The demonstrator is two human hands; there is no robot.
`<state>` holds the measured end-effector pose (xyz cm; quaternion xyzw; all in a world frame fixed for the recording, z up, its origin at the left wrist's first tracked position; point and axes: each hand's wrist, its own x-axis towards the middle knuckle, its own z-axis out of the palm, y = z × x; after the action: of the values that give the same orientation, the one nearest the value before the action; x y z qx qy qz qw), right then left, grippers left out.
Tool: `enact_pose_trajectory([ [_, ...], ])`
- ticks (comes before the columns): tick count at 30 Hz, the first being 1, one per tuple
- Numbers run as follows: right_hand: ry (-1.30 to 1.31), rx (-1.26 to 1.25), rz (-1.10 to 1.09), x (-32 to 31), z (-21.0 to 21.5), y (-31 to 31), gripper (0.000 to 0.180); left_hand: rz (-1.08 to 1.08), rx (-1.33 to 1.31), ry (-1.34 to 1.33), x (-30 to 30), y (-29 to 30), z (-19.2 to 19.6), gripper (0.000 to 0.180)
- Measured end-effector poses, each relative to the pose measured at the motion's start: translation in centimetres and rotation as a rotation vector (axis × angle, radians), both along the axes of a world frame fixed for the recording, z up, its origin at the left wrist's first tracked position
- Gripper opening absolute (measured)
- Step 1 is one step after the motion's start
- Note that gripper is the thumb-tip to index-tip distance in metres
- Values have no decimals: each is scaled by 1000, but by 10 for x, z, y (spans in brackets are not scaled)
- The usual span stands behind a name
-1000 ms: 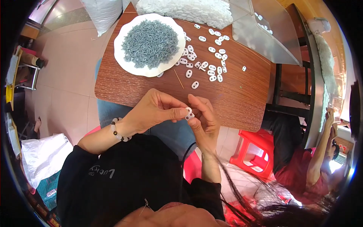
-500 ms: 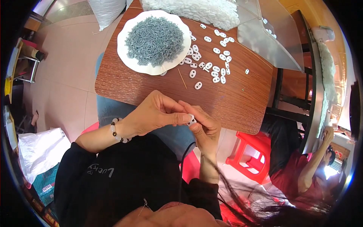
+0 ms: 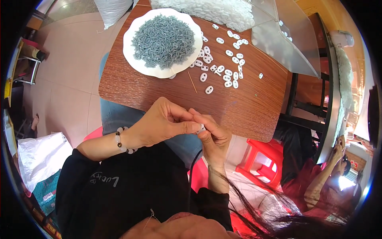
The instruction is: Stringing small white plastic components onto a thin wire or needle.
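White plastic piece (image 3: 201, 128), small and mostly hidden, sits pinched between the fingertips of both hands, just below the near edge of the wooden table (image 3: 246, 107). Left hand (image 3: 161, 124) curls over it from the left, its thumb and forefinger pressed together on the piece, the other fingers folded loosely above. Right hand (image 3: 215, 139) comes up from below, its thumb and first fingers closed on the same piece, so the two sets of fingertips touch. A bead bracelet (image 3: 121, 141) circles the left wrist.

Beyond the fingers, farther out on the table, lie scattered white oval pieces (image 3: 229, 73), well apart from the hands. A thin wooden stick (image 3: 192, 82) lies between those pieces and the fingers. Up and to the left of the fingertips stands a white plate (image 3: 133, 59) heaped with small grey parts (image 3: 163, 40). Farthest from the fingers, at the table's far edge, sits a pile of white pieces (image 3: 211, 10). Right of the right hand, lower down, stands a red plastic stool (image 3: 264, 159).
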<state>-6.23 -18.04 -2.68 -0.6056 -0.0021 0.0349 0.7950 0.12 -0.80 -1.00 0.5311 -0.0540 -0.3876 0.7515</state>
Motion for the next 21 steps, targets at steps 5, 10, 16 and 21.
enact_pose_trajectory([
  [5,-20,-27,-25,-4,-8,0,39,-4,-6,-83,0,-1,3,18],
  [10,-85,-28,-100,-4,-9,6,34,22,-39,-43,-2,-3,6,17],
  [16,-44,-33,-91,-7,-9,4,34,61,-18,-46,-4,-5,3,14],
  [21,-55,-111,-149,-6,-11,7,34,-14,58,-91,-2,-5,2,14],
])
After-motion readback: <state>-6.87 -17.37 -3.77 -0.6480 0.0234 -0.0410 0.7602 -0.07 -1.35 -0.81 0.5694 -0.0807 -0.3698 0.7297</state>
